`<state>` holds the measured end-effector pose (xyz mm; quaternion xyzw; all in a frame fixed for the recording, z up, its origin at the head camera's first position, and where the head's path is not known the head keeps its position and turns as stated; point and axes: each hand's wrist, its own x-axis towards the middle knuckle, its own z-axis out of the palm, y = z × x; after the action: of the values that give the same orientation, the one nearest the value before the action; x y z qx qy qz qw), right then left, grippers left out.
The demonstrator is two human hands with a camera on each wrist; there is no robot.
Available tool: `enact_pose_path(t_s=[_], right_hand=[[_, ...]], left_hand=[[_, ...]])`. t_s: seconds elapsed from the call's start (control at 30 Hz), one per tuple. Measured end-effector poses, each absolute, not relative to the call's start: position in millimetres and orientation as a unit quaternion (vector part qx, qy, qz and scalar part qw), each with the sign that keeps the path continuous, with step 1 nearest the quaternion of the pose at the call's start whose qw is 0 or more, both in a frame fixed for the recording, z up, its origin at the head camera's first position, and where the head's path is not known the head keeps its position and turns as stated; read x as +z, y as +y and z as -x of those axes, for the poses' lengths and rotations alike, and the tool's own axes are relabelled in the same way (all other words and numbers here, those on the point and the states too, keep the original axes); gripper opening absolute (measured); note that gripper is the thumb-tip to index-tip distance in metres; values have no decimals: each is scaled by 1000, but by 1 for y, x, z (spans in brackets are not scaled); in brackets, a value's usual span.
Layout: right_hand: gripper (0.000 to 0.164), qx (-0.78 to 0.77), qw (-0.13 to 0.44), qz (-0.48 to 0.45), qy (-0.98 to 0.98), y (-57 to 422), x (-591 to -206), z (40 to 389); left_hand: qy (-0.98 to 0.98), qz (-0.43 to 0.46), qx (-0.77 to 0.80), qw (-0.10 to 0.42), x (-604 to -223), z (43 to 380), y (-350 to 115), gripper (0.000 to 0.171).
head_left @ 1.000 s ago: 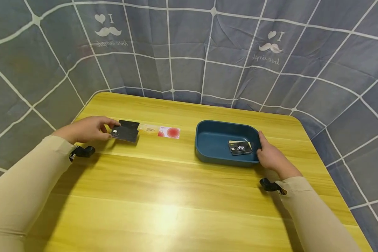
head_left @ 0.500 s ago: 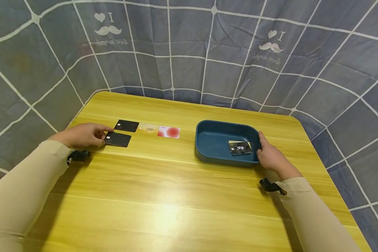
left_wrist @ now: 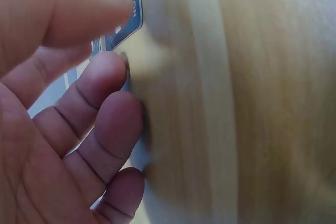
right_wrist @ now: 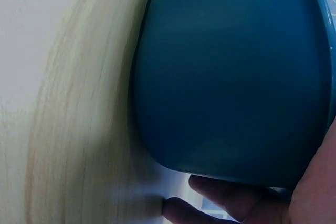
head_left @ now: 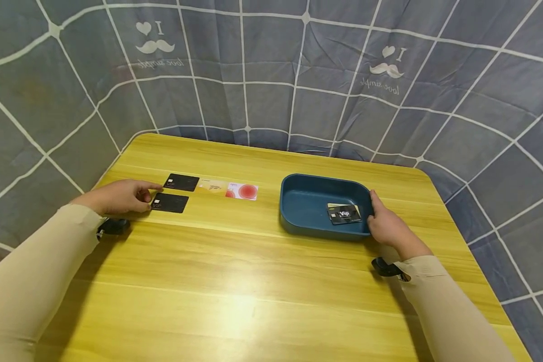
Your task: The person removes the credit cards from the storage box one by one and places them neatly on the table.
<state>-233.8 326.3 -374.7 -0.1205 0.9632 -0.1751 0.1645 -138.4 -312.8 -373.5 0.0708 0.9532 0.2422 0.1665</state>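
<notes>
In the head view, the left hand (head_left: pixel 119 196) was at the left side of the yellow wooden table (head_left: pixel 217 281), its thumb and forefinger spread a little at the left end of the near black card (head_left: pixel 170 203). That card lay flat on the wood. Just beyond it lay the far black card (head_left: pixel 181 182), and to the right of that, in a row, came a gold card (head_left: pixel 212 186) and a white and red card (head_left: pixel 242 191). Right of the middle stood a blue box (head_left: pixel 317 230), upright and open at the top. Near its right end, inside, a black Vip card (head_left: pixel 345 214) overlapped a pale card (head_left: pixel 336 205). The right hand (head_left: pixel 389 223) gripped the box's right end. A black device (head_left: pixel 114 225) sat at the left wrist. A grey gridded curtain (head_left: pixel 271 60) hung along the far side.

In the left wrist view, the thumb stood apart from the loosely bent fingers, with no card pinched between them. The thumb partly covered a dark card printed with letters and digits; whether it touched the card could not be told.

In the right wrist view, the box's smooth outer wall filled much of the picture. Fingers lay against its end, and the rest of the hand was by the rim, partly out of sight.
</notes>
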Motion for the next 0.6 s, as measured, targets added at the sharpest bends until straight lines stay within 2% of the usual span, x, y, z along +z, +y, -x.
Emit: enact_pose_path(t_s=[0.3,0.6], right_hand=[[73,-169,169,116,964,325,-372,234],[73,-170,165,115,965,325,-374,235]], left_hand=[[955,-77,237,162,-374,139,-310,51],[960,-73,217,164,-376,145,-311,55]])
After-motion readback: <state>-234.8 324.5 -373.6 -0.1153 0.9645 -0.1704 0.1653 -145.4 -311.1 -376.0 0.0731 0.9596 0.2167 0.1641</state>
